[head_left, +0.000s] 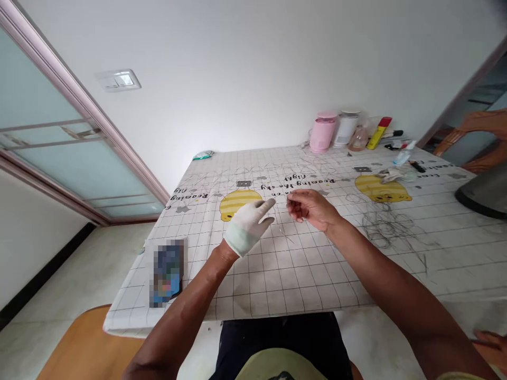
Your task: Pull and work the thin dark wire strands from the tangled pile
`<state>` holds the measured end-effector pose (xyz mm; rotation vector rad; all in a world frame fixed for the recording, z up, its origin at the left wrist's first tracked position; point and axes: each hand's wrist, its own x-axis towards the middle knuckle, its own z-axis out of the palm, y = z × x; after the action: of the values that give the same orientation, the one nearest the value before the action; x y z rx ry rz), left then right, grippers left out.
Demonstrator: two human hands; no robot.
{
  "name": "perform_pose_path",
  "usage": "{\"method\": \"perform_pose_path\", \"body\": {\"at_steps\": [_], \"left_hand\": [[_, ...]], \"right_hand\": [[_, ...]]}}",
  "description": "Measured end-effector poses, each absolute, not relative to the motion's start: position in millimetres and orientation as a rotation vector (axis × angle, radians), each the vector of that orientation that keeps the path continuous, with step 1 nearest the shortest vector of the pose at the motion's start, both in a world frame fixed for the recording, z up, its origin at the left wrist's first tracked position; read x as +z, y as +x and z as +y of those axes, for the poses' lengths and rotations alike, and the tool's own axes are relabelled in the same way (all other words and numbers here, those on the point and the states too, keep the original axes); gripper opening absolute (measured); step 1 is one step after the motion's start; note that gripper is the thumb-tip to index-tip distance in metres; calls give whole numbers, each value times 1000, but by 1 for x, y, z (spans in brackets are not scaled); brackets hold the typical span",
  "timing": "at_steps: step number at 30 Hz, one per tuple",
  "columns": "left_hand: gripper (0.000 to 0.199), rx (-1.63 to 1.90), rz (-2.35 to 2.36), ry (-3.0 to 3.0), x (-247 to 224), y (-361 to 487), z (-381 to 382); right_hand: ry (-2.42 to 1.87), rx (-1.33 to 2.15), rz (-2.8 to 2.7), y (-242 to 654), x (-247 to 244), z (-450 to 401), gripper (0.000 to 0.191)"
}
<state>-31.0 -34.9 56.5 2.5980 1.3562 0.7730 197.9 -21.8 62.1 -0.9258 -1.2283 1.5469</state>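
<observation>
Tangle of fine strands [382,227] lies on tablecloth [253,285], beyond the right hand [304,207]. That hand: fingers curled in, can't tell if gripping. Gloved left hand [250,224]: thumb and fingers parted, nothing visible held. Probably mid strand handling; next needs fine pinch.

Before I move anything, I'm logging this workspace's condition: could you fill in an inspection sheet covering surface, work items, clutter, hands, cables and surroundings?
Surface: checked cloth with printed words and yellow figures.
Work items: thin strands, tangled, on the right.
Clutter: pixelated item at the left; pink canister, white canister and yellow can near the wall.
Hands: left hand gloved, thumb and fingers apart; right hand bare, fingertips together, any strand between them too fine to tell.
Cables: possibly a pale cord beside the pink canister.
Surroundings: wall with switch; sliding door left; wooden chair right.
</observation>
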Motion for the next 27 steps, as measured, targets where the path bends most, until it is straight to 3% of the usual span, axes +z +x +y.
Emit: {"method": "perform_pose_path", "body": {"at_steps": [2,7,11,15,24,27], "left_hand": [[24,638,1279,2707,59,-36,-34],[29,807,1386,2423,47,-43,-37],[33,816,1540,2006,38,-38,-35],[29,770,1484,1683,36,-35,-28],[23,684,1376,1595,14,-39,-19],[21,665,1276,1587,11,-42,-20]], "right_hand": [[-958,1671,-1181,186,52,-18,27],[-1078,1744,-1245,171,30,-11,30],[-1283,1433,-1479,166,16,-7,37],[-1302,1051,-1666,169,4,-5,25],[-1016,1161,-1736,178,1,-14,30],[-872,1347,-1613,176,3,-12,30]]}}
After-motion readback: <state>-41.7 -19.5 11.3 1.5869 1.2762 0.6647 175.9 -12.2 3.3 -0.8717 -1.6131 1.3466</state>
